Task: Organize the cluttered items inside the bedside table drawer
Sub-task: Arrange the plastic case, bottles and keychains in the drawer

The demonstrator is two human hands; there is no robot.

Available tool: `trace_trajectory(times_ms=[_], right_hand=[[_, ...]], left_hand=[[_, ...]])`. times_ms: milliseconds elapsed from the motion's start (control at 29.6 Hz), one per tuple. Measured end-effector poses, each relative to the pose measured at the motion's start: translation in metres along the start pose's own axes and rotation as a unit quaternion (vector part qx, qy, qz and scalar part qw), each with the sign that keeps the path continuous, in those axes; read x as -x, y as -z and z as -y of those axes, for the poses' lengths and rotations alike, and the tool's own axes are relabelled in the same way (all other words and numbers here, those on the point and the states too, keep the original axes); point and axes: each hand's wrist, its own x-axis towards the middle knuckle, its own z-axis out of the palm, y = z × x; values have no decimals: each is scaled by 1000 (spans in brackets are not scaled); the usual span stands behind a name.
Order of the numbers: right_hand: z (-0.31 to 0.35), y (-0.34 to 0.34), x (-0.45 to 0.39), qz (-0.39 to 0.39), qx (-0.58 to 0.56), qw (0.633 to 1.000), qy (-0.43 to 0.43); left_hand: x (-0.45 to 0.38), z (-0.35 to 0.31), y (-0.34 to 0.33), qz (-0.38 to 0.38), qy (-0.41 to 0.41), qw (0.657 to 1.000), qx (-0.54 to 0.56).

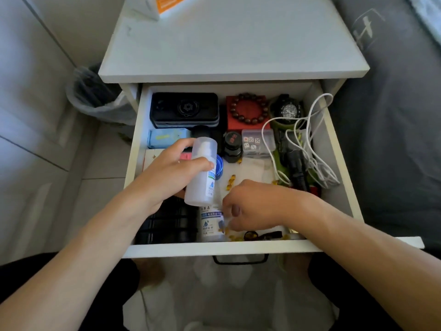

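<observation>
White plastic fills the left hand (173, 172), whose grip is clamped round a spray bottle (201, 174) lifted above the open drawer (338, 168) of the bedside counter (233, 44). In this single head view the right hand (253, 206) sits low near the front wall, its grip pinched on something small, seemingly 1 of the amber capsules (231, 181), though I cannot tell for sure. Just under that grip lies a second bottle (211, 223) on its side. The job looks partly done: beyond both grips the back row seems orderly, with a black case (185, 108), a red box (248, 125) carrying a bead bracelet (249, 108), and a wristwatch (288, 109). Between that row and the grips stand a black jar (232, 146) and a clear dice box (257, 142). What seems left is the loose stuff: capsules scattered around the right grip and along the front edge, plus the white cable (310, 139) sprawled in loops to its right over a green and black tangle. Beneath the left grip a black ribbed organiser (169, 223) occupies the front corner, a likely home for the bottles. The cable looks the worst snag, draped over its neighbours.
</observation>
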Motion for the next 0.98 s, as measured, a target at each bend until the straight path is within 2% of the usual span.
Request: trace_trajectory(times_ms=[135,304,473,608,676,744,879,980], right_hand=[[-9,-2,-8,126,-70,989,-11],[-22,5,-10,217,-89,972,4],[-14,3,-11,242,-56,968,32],[-13,4,-7,263,36,964,1],[-17,3,-4,261,72,962,-29],[-18,2,-3,211,72,974,-37],[-17,2,-9,58,-30,998,-12],[-16,-3,-15,51,-82,995,-9]], left_hand=[[-4,-2,-8,20,8,1000,-18],[-10,-4,-15,46,16,998,-36],[-9,-2,-17,71,10,996,-46],[-8,-3,-16,64,5,997,-41],[-7,-3,-15,64,2,997,-40],[-7,-3,-15,65,1,997,-42],[-6,-2,-16,74,-2,996,-41],[-7,1,-16,75,1,996,-37]])
